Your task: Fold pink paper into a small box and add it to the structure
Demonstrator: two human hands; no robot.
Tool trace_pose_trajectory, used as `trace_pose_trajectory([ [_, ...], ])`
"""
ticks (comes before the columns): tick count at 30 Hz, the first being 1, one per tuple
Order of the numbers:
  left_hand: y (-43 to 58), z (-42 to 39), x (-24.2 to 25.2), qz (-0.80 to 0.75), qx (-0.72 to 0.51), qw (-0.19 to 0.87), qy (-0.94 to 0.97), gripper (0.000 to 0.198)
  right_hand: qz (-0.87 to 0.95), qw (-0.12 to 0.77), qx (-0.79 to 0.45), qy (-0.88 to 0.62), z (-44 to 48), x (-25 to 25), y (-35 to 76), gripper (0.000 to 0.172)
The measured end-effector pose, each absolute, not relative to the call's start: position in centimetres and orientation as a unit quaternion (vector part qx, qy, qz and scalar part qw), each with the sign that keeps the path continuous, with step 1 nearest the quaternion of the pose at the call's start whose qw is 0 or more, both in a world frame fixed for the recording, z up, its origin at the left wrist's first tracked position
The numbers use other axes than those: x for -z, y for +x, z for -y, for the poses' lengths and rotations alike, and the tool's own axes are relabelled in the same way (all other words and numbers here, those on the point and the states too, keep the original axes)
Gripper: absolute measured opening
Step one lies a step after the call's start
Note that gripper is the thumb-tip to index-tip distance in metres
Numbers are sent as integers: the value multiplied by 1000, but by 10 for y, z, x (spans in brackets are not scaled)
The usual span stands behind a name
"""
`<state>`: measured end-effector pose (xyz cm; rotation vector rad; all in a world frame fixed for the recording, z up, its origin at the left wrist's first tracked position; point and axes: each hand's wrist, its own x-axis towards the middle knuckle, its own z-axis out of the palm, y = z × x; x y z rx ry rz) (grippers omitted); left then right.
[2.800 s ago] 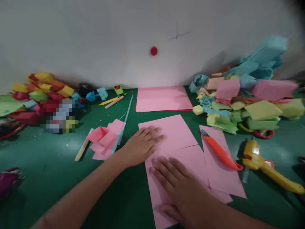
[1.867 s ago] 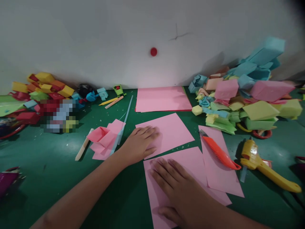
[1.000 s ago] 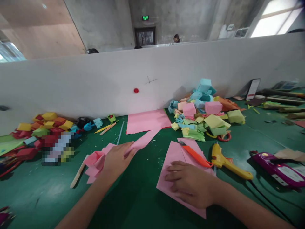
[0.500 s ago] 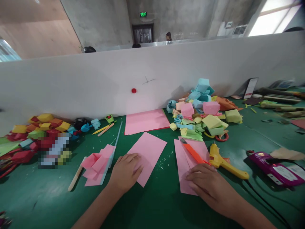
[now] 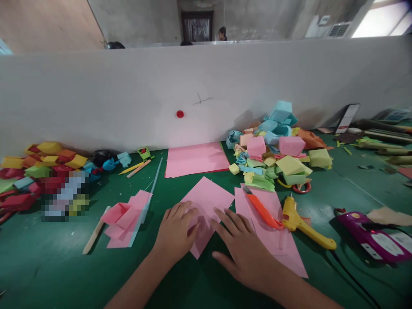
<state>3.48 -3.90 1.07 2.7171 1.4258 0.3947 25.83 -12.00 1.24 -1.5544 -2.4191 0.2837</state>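
A pink paper sheet (image 5: 209, 201) lies tilted on the green table (image 5: 48, 266) in front of me. My left hand (image 5: 175, 234) rests flat on its near left part, fingers stretched out. My right hand (image 5: 246, 251) lies open beside it, fingertips on the sheet's near right edge. Just right of that, a second stack of pink sheets (image 5: 277, 236) carries an orange utility knife (image 5: 262, 210).
A yellow glue gun (image 5: 302, 221) and a purple device (image 5: 375, 238) lie to the right. Heaps of folded coloured paper (image 5: 280, 150) sit at back right and another pile of paper shapes (image 5: 38, 171) at far left. Folded pink pieces (image 5: 125, 216), a wooden stick (image 5: 94, 229) and a pink paper stack (image 5: 195, 159) surround the work spot.
My left hand carried one pink sheet leftwards and laid it down. My right hand slid the other sheets to the right, then left them and came onto the separated sheet.
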Motion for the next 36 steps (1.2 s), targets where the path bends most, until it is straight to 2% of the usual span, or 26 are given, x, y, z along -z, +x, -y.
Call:
trace_pose_trajectory([
  [4, 30, 34, -14, -493, -96, 20, 864, 55, 815, 128, -99, -556, 83, -6, 235, 68],
  [10, 15, 24, -10, -536, -46, 9, 843, 78, 824, 139, -102, -540, 74, 5, 238, 63],
  [16, 15, 18, -10, -548, -110, 61, 827, 87, 823, 139, -103, -540, 71, 6, 237, 62],
  [19, 12, 17, -11, -530, -161, 103, 826, 80, 824, 142, -97, -539, 71, 7, 238, 63],
  [25, 7, 16, -10, -514, -298, 205, 778, 49, 830, 138, -83, -534, 75, 10, 243, 61],
  [30, 3, 27, -10, -538, -366, 223, 726, 25, 837, 157, -59, -520, 83, 15, 245, 57],
  [36, 4, 38, -2, -558, -446, 278, 642, 16, 834, 169, -51, -523, 86, 21, 245, 56],
])
